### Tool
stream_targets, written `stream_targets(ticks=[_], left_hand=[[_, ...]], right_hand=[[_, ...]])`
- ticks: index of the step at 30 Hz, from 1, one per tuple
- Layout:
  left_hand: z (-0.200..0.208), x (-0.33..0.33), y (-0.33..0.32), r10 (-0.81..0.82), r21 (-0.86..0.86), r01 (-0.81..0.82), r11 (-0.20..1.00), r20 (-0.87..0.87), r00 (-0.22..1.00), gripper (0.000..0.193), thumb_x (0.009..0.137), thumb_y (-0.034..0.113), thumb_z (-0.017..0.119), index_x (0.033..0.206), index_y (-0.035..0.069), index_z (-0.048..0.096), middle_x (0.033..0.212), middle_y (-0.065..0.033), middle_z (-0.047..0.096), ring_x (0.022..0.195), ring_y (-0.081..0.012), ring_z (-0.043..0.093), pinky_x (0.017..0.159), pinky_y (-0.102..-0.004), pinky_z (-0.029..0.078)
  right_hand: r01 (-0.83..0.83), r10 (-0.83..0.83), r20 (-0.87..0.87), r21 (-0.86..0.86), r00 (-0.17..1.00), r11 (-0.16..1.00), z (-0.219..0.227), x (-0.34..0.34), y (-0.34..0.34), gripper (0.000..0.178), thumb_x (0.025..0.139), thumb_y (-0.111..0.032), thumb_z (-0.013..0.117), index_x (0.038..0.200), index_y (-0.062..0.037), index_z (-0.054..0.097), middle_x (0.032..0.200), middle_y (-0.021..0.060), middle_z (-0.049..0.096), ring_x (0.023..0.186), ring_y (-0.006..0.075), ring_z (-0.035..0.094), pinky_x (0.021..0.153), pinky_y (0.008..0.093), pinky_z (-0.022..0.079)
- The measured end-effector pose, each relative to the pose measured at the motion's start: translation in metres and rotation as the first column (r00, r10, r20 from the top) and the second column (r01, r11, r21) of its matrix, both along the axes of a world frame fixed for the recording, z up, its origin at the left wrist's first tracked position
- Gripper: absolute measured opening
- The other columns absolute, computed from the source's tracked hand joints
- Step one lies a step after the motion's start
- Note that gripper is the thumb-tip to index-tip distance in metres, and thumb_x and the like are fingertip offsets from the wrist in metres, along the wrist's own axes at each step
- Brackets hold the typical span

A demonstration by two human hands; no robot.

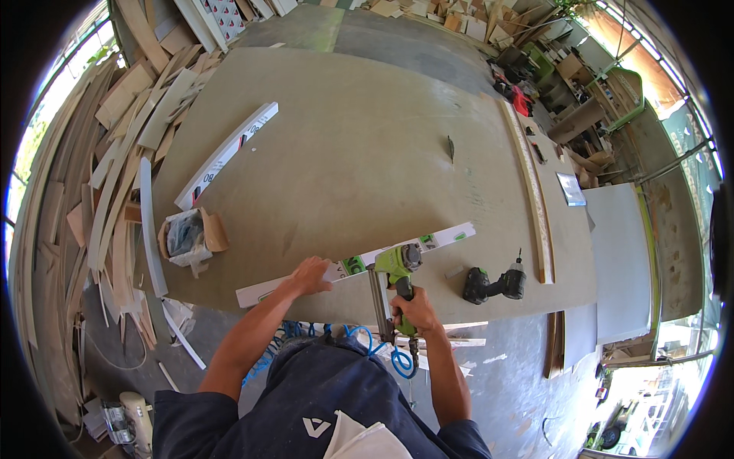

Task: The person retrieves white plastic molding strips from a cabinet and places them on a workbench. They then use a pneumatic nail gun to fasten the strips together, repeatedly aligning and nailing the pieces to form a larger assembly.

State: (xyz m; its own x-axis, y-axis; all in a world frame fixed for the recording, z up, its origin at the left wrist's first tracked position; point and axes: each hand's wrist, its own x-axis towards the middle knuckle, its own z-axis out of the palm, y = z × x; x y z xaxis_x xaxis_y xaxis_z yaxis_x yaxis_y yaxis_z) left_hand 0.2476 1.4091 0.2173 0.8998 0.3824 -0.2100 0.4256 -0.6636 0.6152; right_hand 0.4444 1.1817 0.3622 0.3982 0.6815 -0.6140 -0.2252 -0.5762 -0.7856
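A green pneumatic nail gun is gripped by its handle in my right hand, close to the near edge of the large work table. Its nose points away from me, over a long white printed strip that lies slantwise on the table. My left hand rests on the strip left of the nail gun, its fingers partly hidden from above. A coiled blue air hose hangs from the tool's handle near my body.
A black cordless drill lies to the right. At the left are an open cardboard box and another white printed strip. A long wooden strip runs along the table's right side. Scrap boards pile up beyond the left edge.
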Motion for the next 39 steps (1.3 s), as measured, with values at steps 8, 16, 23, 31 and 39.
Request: stream_targets(ticks=[8,16,23,31,39], left_hand=[[0.000,-0.002,-0.003,0.019,-0.001,-0.019,1.000,0.006,1.000,0.066,0.074,0.033,0.080,0.125,-0.003,0.058,0.113,-0.0268,0.063,0.114,-0.0423,0.057,0.099,-0.0495,0.045],[0.002,0.000,-0.003,0.011,-0.008,-0.011,1.000,-0.012,1.000,0.061,0.074,0.033,0.080,0.119,-0.003,0.060,0.111,-0.0268,0.063,0.111,-0.0428,0.058,0.097,-0.0505,0.046],[0.006,-0.001,-0.004,0.024,0.020,-0.024,0.999,0.001,1.000,0.060,0.074,0.034,0.080,0.117,-0.003,0.060,0.111,-0.0270,0.063,0.110,-0.0429,0.058,0.096,-0.0505,0.047],[0.006,-0.002,-0.005,0.019,0.025,-0.019,1.000,0.003,1.000,0.065,0.075,0.033,0.080,0.124,-0.004,0.058,0.111,-0.0272,0.063,0.110,-0.0430,0.058,0.096,-0.0501,0.046],[0.007,0.000,-0.004,0.007,0.008,-0.007,1.000,-0.002,1.000,0.062,0.075,0.033,0.080,0.120,-0.003,0.060,0.110,-0.0270,0.064,0.110,-0.0432,0.059,0.096,-0.0502,0.047]], right_hand=[[-0.014,0.014,0.026,-0.009,1.000,1.000,-0.008,0.004,0.002,0.027,0.086,-0.005,0.064,0.111,0.0051,0.064,0.066,0.0097,0.061,0.047,0.0168,0.059,0.044,0.0311,0.049],[-0.040,0.041,0.020,-0.027,0.999,0.999,-0.002,0.006,0.005,0.029,0.087,-0.003,0.064,0.115,0.0042,0.062,0.065,0.0091,0.060,0.048,0.0164,0.058,0.047,0.0319,0.051],[-0.059,0.059,0.024,-0.010,0.998,0.998,-0.008,0.008,0.002,0.024,0.086,-0.004,0.064,0.107,0.0053,0.063,0.066,0.0095,0.061,0.047,0.0165,0.059,0.044,0.0309,0.049],[-0.067,0.068,0.023,-0.022,0.997,0.997,0.000,0.003,0.006,0.031,0.086,-0.003,0.064,0.116,0.0047,0.062,0.064,0.0093,0.061,0.048,0.0168,0.059,0.048,0.0316,0.051],[-0.084,0.085,0.046,-0.031,0.995,0.996,0.000,0.002,0.008,0.030,0.086,-0.004,0.065,0.115,0.0044,0.062,0.064,0.0088,0.060,0.047,0.0165,0.059,0.048,0.0315,0.051]])
